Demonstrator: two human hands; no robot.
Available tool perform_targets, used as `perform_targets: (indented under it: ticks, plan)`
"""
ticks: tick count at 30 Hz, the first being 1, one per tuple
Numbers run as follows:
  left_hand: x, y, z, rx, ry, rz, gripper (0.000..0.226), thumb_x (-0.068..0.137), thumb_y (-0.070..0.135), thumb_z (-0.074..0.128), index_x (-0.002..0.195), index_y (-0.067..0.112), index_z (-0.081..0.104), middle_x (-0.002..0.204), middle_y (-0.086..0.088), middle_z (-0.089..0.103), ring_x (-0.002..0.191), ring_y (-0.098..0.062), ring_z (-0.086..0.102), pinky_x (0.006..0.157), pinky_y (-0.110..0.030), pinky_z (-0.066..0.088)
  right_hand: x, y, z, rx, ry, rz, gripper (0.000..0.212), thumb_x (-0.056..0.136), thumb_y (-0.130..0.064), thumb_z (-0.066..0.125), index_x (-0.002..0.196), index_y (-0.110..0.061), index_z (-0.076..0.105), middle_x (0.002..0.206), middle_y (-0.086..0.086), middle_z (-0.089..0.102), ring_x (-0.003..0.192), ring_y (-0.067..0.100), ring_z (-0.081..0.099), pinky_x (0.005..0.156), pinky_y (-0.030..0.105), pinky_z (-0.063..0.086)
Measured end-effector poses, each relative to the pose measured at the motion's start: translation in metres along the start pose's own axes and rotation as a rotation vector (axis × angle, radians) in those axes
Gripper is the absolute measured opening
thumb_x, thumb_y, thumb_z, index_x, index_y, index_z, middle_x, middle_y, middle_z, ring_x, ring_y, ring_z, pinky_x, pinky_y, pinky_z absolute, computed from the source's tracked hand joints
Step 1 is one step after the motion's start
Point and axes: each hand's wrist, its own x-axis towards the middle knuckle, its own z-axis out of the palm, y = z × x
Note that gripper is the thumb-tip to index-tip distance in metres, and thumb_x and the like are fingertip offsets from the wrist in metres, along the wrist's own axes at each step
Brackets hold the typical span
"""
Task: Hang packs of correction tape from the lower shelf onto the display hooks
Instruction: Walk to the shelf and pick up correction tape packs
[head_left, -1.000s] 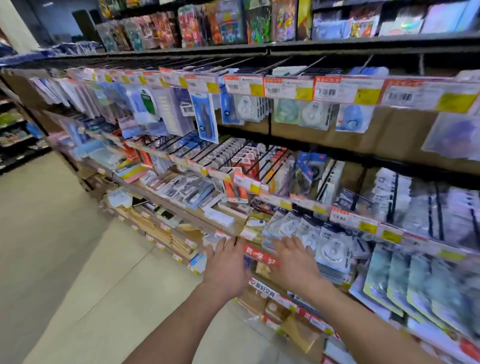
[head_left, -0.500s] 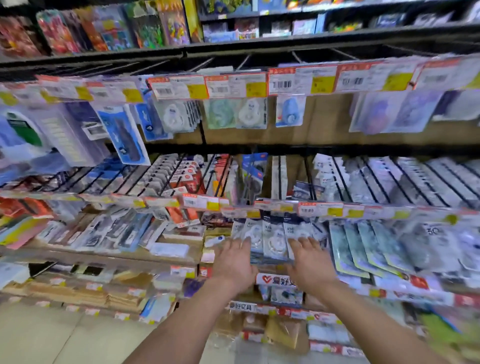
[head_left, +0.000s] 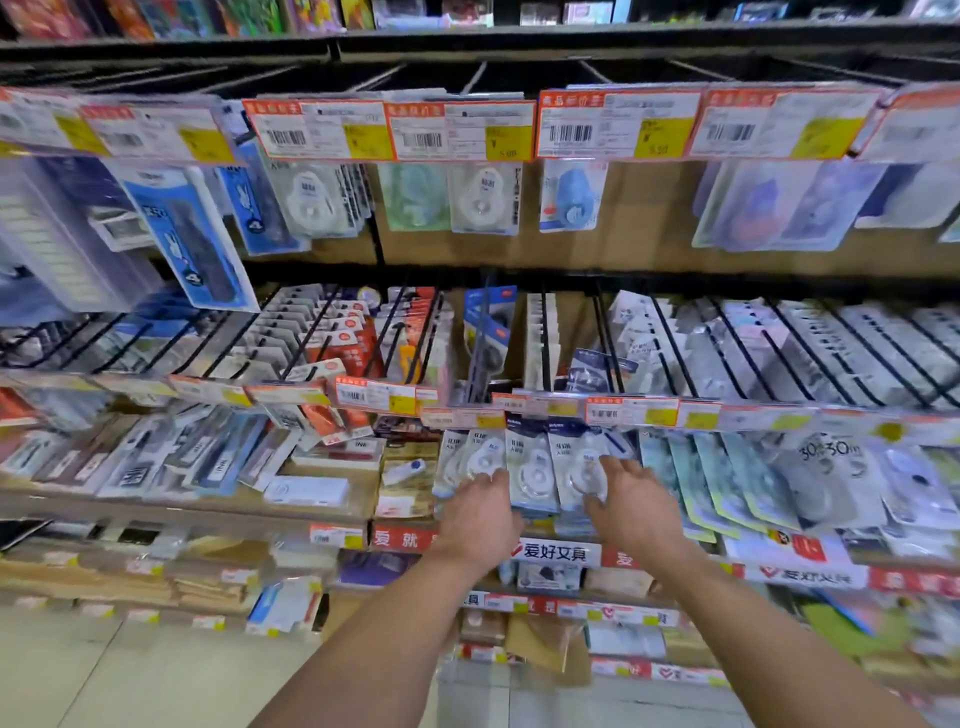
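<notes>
Several packs of white correction tape with dark blue headers stand upright in a row at the front of the lower shelf. My left hand reaches to the row's left side, fingers relaxed, its tips at the leftmost packs. My right hand reaches to the right side, fingers spread, touching the rightmost pack. Neither hand grips a pack. Black display hooks run out from the back wall above, some bare. More correction tape packs hang on the top row of hooks.
Price tags line the hook rail just above the packs. Green-edged packs lean to the right of the row. Boxes and pens lie on the shelf at the left. Lower shelves hold paper goods; a tiled floor lies at bottom left.
The view has swung to face the shelves squarely and moved closer. Both hands stay at the row of correction tape packs, now spread slightly wider apart around it.
</notes>
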Motion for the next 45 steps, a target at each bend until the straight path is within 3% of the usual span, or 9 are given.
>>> perform_targets:
  ticks: [16, 21, 25, 28, 32, 37, 41, 43, 45]
  plan:
    - [0.044, 0.025, 0.022, -0.402, 0.006, -0.425, 0.034, 0.095, 0.030, 0.065, 0.122, 0.011, 0.057, 0.119, -0.011, 0.066, 0.108, -0.031, 0.063, 0.085, -0.037, 0.052, 0.058, 0.030, 0.024, 0.381, -0.216, 0.316, 0.100, 0.073, -0.089, 0.056, 0.140, -0.015, 0.050, 0.128, 0.008, 0.066, 0.116, 0.031, 0.062, 0.092, 0.040, 0.054]
    - [0.049, 0.016, 0.020, -0.586, -0.044, -0.503, 0.027, 0.096, 0.025, 0.064, 0.117, 0.008, 0.065, 0.123, -0.010, 0.065, 0.111, -0.029, 0.062, 0.084, -0.030, 0.045, 0.064, 0.032, 0.033, 0.568, -0.186, 0.310, 0.094, 0.073, -0.073, 0.073, 0.140, -0.009, 0.053, 0.136, 0.010, 0.061, 0.120, 0.032, 0.060, 0.098, 0.046, 0.054]
    - [0.048, 0.008, 0.019, -0.783, -0.053, -0.552, 0.019, 0.097, 0.016, 0.057, 0.079, 0.010, 0.057, 0.100, -0.015, 0.071, 0.081, -0.026, 0.067, 0.078, -0.037, 0.056, 0.065, 0.032, 0.037, 0.717, -0.172, 0.347, 0.068, 0.073, -0.060, 0.083, 0.114, -0.012, 0.057, 0.094, 0.001, 0.061, 0.087, 0.024, 0.060, 0.076, 0.037, 0.051]
    - [0.041, 0.007, 0.015, -0.955, -0.055, -0.573, 0.016, 0.102, 0.009, 0.050, 0.086, 0.011, 0.053, 0.093, -0.011, 0.065, 0.071, -0.020, 0.066, 0.082, -0.038, 0.059, 0.065, 0.032, 0.038, 0.855, -0.152, 0.394, 0.062, 0.074, -0.046, 0.088, 0.115, -0.008, 0.062, 0.102, 0.005, 0.068, 0.086, 0.023, 0.062, 0.074, 0.035, 0.048]
    - [0.033, 0.003, 0.018, -1.031, -0.032, -0.548, 0.018, 0.104, 0.008, 0.047, 0.120, 0.005, 0.056, 0.093, 0.005, 0.053, 0.085, -0.019, 0.072, 0.074, -0.030, 0.058, 0.059, 0.031, 0.035, 0.947, -0.139, 0.422, 0.074, 0.082, -0.039, 0.085, 0.138, -0.005, 0.051, 0.123, 0.012, 0.066, 0.082, 0.020, 0.060, 0.073, 0.034, 0.047]
    - [0.020, -0.004, 0.019, -1.050, -0.023, -0.508, 0.021, 0.104, 0.005, 0.041, 0.113, 0.013, 0.058, 0.096, 0.001, 0.062, 0.077, -0.015, 0.065, 0.064, -0.027, 0.051, 0.054, 0.041, 0.041, 1.165, -0.220, 0.499, 0.093, 0.080, -0.033, 0.088, 0.153, -0.007, 0.037, 0.139, 0.016, 0.056, 0.100, 0.029, 0.059, 0.085, 0.041, 0.055]
    - [0.010, -0.007, 0.025, -1.067, -0.015, -0.508, 0.018, 0.105, 0.006, 0.040, 0.113, 0.016, 0.054, 0.105, -0.003, 0.064, 0.079, -0.016, 0.065, 0.067, -0.029, 0.055, 0.045, 0.048, 0.045, 1.304, -0.316, 0.510, 0.081, 0.076, -0.022, 0.089, 0.145, -0.008, 0.049, 0.127, 0.011, 0.061, 0.084, 0.026, 0.058, 0.054, 0.032, 0.058]
    - [0.007, -0.008, 0.029, -1.074, 0.001, -0.518, 0.019, 0.105, 0.008, 0.042, 0.117, 0.013, 0.055, 0.106, -0.006, 0.065, 0.079, -0.017, 0.067, 0.072, -0.034, 0.058, 0.039, 0.048, 0.046, 1.335, -0.362, 0.490, 0.081, 0.071, -0.019, 0.089, 0.141, -0.010, 0.049, 0.124, 0.015, 0.068, 0.093, 0.034, 0.068, 0.072, 0.053, 0.064]
    - [0.005, -0.007, 0.032, -1.081, 0.009, -0.526, 0.018, 0.104, 0.007, 0.043, 0.115, 0.011, 0.057, 0.106, -0.007, 0.066, 0.077, -0.017, 0.068, 0.072, -0.036, 0.059, 0.029, 0.047, 0.043, 1.356, -0.395, 0.457, 0.078, 0.069, -0.016, 0.088, 0.137, -0.012, 0.049, 0.121, 0.018, 0.072, 0.107, 0.039, 0.071, 0.090, 0.069, 0.054]
